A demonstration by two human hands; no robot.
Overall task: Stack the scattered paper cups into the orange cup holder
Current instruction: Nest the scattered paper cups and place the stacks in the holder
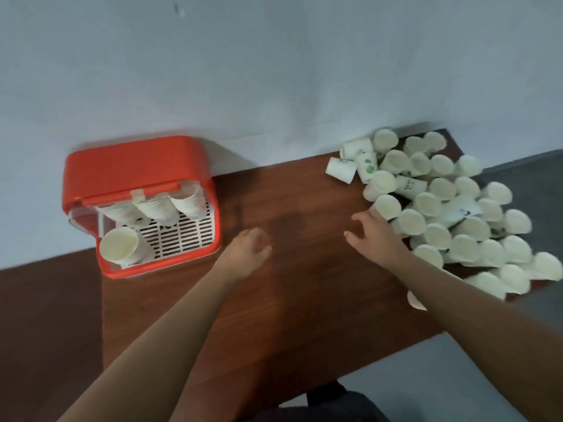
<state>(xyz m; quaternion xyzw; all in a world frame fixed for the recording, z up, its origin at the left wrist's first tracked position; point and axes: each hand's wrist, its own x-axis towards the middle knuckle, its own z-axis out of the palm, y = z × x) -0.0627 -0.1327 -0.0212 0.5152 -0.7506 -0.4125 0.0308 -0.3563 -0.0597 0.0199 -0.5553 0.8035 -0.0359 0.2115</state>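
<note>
The orange cup holder [137,166] at the table's left already holds several nested stacks plus one cup [120,248] in front. A large pile of paper cups [451,214] remains at right. The right hand [377,236], fingers spread, reaches its edge; the left hand [246,251] hovers empty, fingers loosely curled.

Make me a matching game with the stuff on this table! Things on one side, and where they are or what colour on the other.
Things:
1 cup holder
2 pile of cups
3 left hand
4 right hand

Clues:
A right beside the cup pile
B orange
C white, heaped on the right
D over the bare table, nearer the holder

Pairs: 1-B, 2-C, 3-D, 4-A
</note>
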